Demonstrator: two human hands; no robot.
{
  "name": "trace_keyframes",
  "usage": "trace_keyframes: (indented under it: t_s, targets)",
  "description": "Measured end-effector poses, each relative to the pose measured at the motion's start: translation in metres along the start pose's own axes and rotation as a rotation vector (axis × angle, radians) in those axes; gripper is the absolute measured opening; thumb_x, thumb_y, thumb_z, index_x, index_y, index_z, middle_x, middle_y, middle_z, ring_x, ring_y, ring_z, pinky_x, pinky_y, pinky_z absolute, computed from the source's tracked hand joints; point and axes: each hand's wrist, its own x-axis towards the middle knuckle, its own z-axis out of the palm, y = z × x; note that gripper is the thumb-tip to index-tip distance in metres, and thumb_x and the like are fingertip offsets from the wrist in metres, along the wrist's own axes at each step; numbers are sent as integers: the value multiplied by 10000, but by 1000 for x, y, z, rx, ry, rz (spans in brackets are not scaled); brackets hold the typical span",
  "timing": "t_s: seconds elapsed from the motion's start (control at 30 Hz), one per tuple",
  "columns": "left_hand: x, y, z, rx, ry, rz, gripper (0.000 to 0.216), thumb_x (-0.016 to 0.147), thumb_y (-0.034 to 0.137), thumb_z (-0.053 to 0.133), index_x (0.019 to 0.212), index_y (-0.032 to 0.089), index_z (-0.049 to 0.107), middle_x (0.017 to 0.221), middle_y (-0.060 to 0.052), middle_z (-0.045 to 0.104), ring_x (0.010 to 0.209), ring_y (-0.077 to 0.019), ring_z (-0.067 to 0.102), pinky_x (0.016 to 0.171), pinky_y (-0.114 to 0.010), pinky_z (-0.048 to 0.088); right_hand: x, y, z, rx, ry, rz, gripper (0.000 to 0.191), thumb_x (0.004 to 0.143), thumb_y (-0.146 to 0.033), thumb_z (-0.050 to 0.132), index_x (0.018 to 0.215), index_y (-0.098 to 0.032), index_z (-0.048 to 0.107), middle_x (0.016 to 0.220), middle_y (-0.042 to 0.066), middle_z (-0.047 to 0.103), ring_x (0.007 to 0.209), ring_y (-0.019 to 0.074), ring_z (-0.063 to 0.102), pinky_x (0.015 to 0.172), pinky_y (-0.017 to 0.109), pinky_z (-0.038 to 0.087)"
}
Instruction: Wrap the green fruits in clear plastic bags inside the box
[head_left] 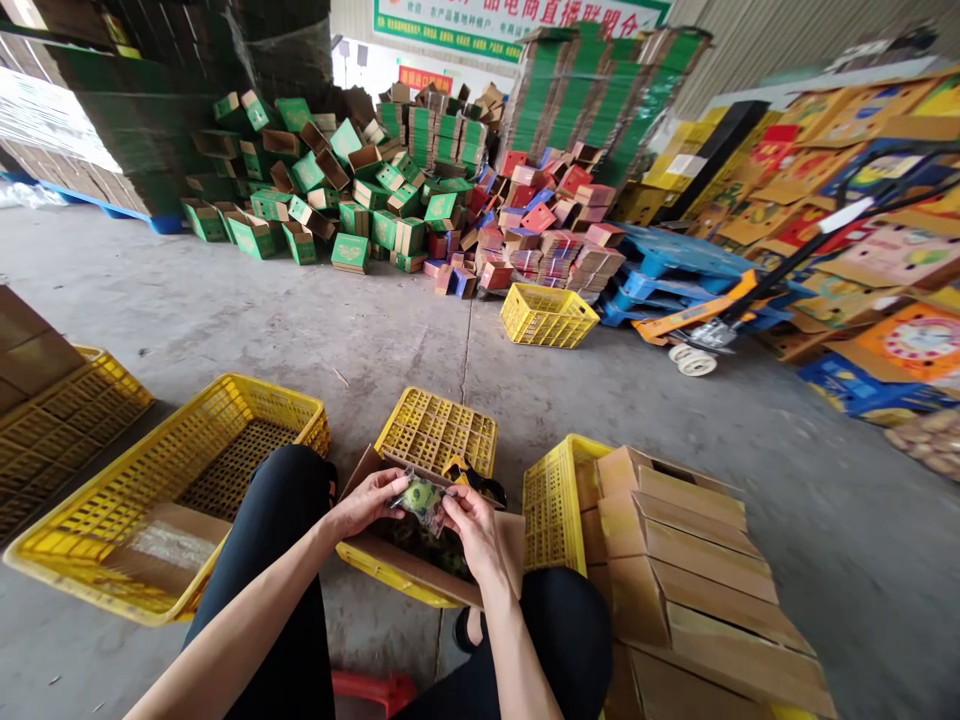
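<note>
My left hand (365,502) and my right hand (471,526) together pinch a small clear plastic packet with a green and yellow label (421,499). They hold it just above an open brown cardboard box (504,545) that rests on an upturned yellow plastic crate (439,432) between my knees. Dark contents lie inside the box, too shadowed to name. Both hands have fingers closed on the packet's edges.
A large yellow crate (172,470) with a cardboard sheet stands at my left. Another yellow crate (555,490) packed with folded cartons (690,560) stands at my right. Further off lie a yellow basket (547,315), heaps of green and red boxes (360,190), blue pallets and a pallet jack (697,320).
</note>
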Motion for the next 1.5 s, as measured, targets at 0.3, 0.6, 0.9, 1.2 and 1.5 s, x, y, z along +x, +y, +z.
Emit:
trace_keyframes:
  t_s: [0.3,0.6,0.9,1.2,1.5]
  targets:
    - [3,-6,-2,-64,58,-48,664,818,720,842,1206,191,736,1092,-101,780,891,-202,745,761,-291,599,-1,-6,-1,-39,45,-34,477,697,-627,945,902,-254,731,910,32,769,829,246,741,800,385,648]
    - [12,-15,-9,-29,42,-255,772,810,925,653,1053,192,689,903,-57,794,626,-124,686,571,-205,480,1,-8,-5,-168,2,-161,385,774,-593,885,841,-245,735,1003,69,795,856,254,748,831,392,631]
    - [9,-9,-11,4,53,-311,907,865,932,562,1304,149,686,787,-106,802,605,-165,720,535,-205,489,-3,-10,-4,-400,-101,-361,151,894,-390,714,824,-256,717,1132,95,802,1109,282,745,1004,413,592]
    - [2,-7,-7,-39,73,-243,782,740,782,867,1214,182,699,965,-112,840,816,-245,828,685,-269,607,-4,-9,-5,-416,-107,-404,111,904,-328,699,821,-254,708,1189,99,787,1184,285,728,1079,429,560]
    - [1,-3,-7,-61,-10,-143,576,736,553,984,1080,198,689,960,-35,789,762,-183,789,703,-252,576,-2,-7,-7,-311,-63,-387,140,881,-395,781,835,-264,771,1274,99,795,1306,316,696,1177,479,525]
